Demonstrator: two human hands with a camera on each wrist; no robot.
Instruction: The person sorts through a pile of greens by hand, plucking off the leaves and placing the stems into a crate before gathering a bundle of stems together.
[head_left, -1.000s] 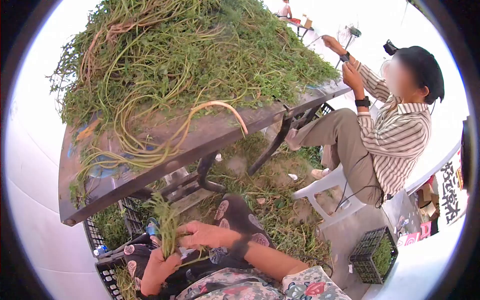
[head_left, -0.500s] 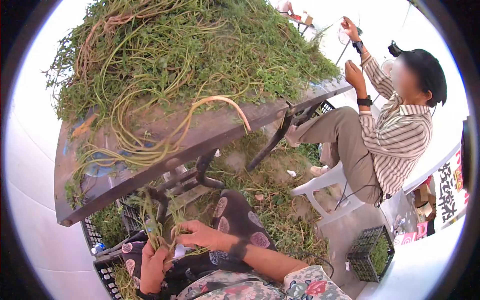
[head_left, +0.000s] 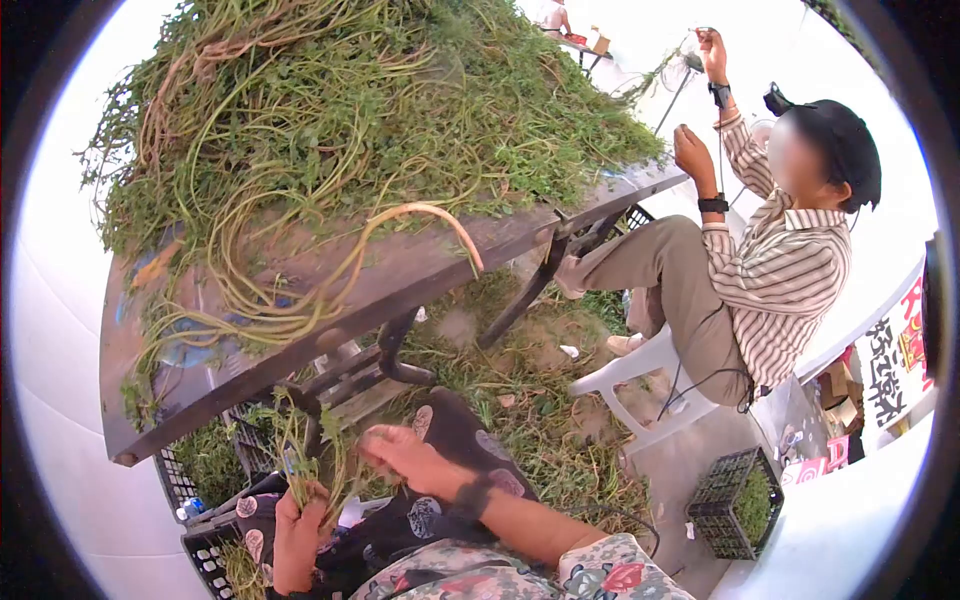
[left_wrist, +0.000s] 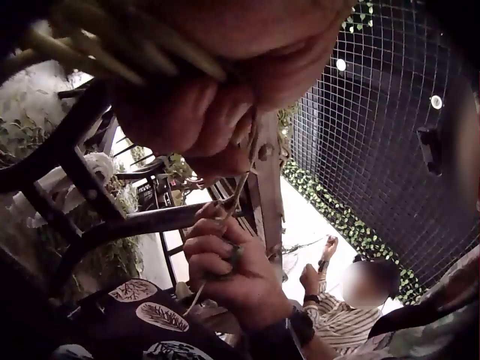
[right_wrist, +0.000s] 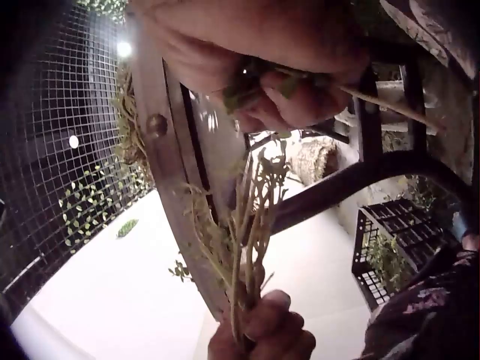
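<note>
In the head view my left hand [head_left: 297,535] grips a bunch of long leafy green stems [head_left: 300,455] upright over my lap. The right wrist view shows the stems [right_wrist: 240,255] rising out of that fist, some of them forked at the top. My right hand [head_left: 415,462] is just right of the bunch, fingers curled. It pinches a thin stem [left_wrist: 237,193], which spans the gap between both hands in the left wrist view. A green leafy bit [right_wrist: 251,84] shows among the right fingers.
A large heap of greens [head_left: 380,110] covers the table [head_left: 130,400], long stems trailing near its edge. Plastic crates [head_left: 205,560] stand beside my legs, another crate [head_left: 735,505] at right. Loose stems litter the floor. A person in a striped shirt [head_left: 785,290] sits opposite, holding a stem.
My right hand has drawn slightly away from the bunch, whose stems have spread apart. The person opposite has raised one hand higher, with a stem trailing from it.
</note>
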